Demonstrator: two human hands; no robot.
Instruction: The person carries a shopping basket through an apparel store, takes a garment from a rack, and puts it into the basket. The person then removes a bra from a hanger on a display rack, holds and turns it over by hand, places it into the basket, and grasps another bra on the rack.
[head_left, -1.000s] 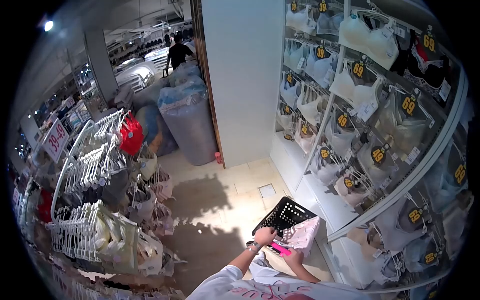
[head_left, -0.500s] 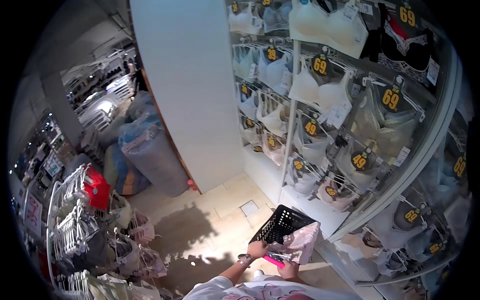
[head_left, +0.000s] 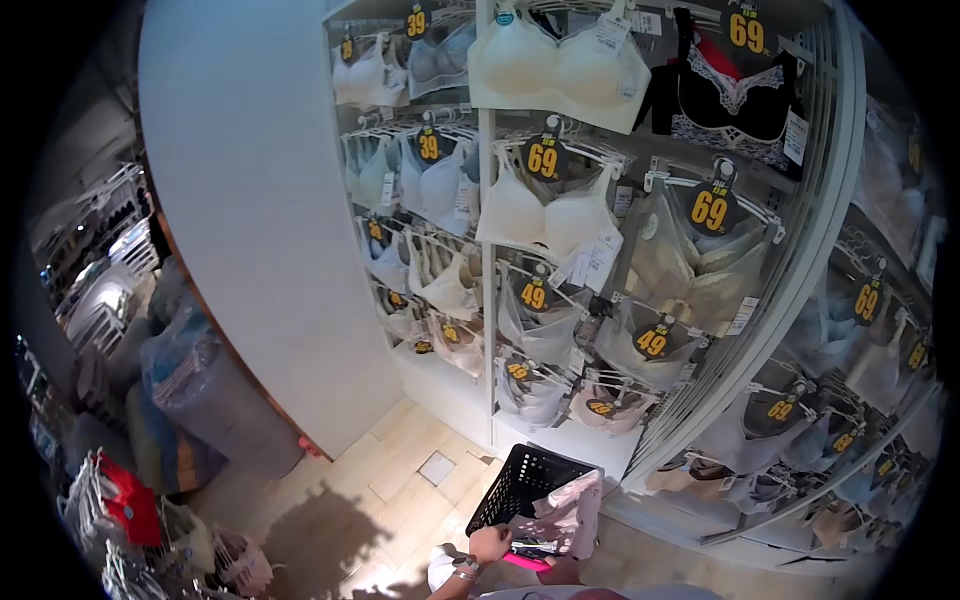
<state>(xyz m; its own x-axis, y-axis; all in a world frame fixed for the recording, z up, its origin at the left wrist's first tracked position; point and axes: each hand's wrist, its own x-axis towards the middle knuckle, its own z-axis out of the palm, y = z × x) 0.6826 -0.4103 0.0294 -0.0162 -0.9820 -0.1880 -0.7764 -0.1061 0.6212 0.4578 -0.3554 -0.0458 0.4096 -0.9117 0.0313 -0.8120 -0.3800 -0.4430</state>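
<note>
A black perforated shopping basket (head_left: 497,490) is in front of me at the lower middle, tilted. A pale pink garment (head_left: 560,515) lies in it and covers its right side, with small hanger-like parts near my fingers. My left hand (head_left: 490,542), with a watch (head_left: 465,567) on its wrist, is closed at the basket's near left corner; what its fingers grip is hidden. Along the near edge runs a bright pink handle (head_left: 527,562). My right hand (head_left: 562,572) is closed around that handle's right end, partly cut by my shirt.
Wall racks of bras (head_left: 550,210) with round price tags rise ahead and to the right. A white panel (head_left: 265,220) stands left of them. Large wrapped bundles (head_left: 220,400) sit on the floor beyond it, and a garment rack (head_left: 130,510) is at the lower left.
My view has turned to the right, so racks and panel have shifted left in the picture. The basket stays in front of me with both hands at it.
</note>
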